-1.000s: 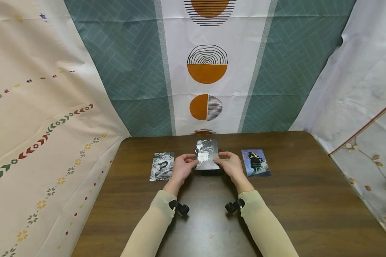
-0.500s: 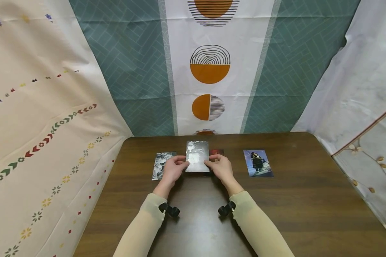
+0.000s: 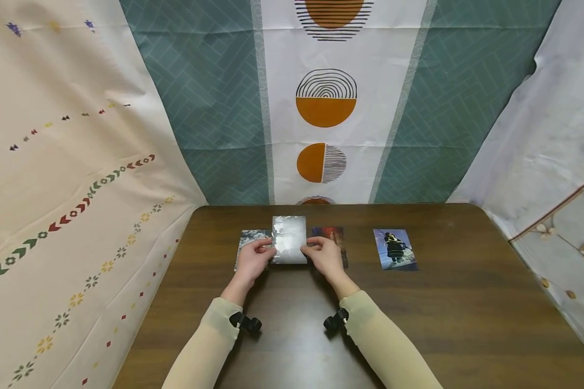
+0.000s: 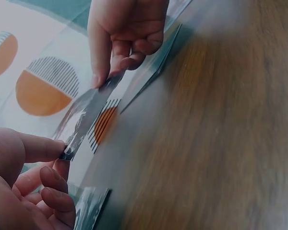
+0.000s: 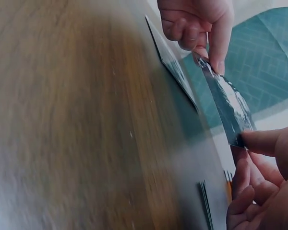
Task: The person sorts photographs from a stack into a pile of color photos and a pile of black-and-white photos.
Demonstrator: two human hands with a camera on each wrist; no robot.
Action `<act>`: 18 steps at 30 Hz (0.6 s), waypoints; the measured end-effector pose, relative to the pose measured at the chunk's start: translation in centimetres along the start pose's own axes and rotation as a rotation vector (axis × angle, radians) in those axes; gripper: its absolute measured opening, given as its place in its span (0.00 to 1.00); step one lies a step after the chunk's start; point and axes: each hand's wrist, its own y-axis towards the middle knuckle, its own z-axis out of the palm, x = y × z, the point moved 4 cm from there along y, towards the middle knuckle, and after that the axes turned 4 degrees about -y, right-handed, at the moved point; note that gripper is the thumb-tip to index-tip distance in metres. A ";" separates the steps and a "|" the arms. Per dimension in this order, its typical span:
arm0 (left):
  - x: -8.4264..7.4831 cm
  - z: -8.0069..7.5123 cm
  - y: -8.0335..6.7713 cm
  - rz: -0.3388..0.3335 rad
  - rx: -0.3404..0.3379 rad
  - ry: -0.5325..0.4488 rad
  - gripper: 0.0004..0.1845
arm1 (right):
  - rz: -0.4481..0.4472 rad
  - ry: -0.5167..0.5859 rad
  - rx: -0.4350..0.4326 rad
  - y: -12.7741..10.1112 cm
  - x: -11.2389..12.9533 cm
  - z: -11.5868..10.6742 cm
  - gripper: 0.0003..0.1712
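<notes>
Glossy silver rectangular card (image 3: 289, 240): pointing lengthwise near-to-far above brown wooden table (image 3: 467, 324), far side; being pinched by left hand (image 3: 251, 260) and right hand (image 3: 326, 257); shifting left since earlier, exposing more dark-red picture card (image 3: 338, 236).

On the desk (image 3: 292, 329), the left card (image 3: 250, 235), middle card (image 3: 333, 233) and right card (image 3: 396, 249) lie in a row. The held card (image 3: 289, 240) is between the left hand (image 3: 251, 261) and right hand (image 3: 327, 258), above the desk. A cloth (image 3: 224, 108) hangs behind.
</notes>
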 end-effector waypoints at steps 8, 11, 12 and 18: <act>0.5 -2.1 0.0 -0.003 -0.036 0.025 0.17 | -0.045 0.012 0.009 0.2 1.3 1.7 0.19; 0.7 -2.9 0.0 -0.016 -0.043 0.026 0.17 | -0.055 0.019 0.014 0.3 1.7 2.6 0.20; 0.8 -3.2 0.0 -0.024 -0.046 0.023 0.17 | -0.056 0.019 0.015 0.3 1.7 2.9 0.20; 1.6 -4.8 0.0 -0.055 -0.075 0.011 0.17 | -0.057 0.016 0.027 0.3 2.0 4.9 0.19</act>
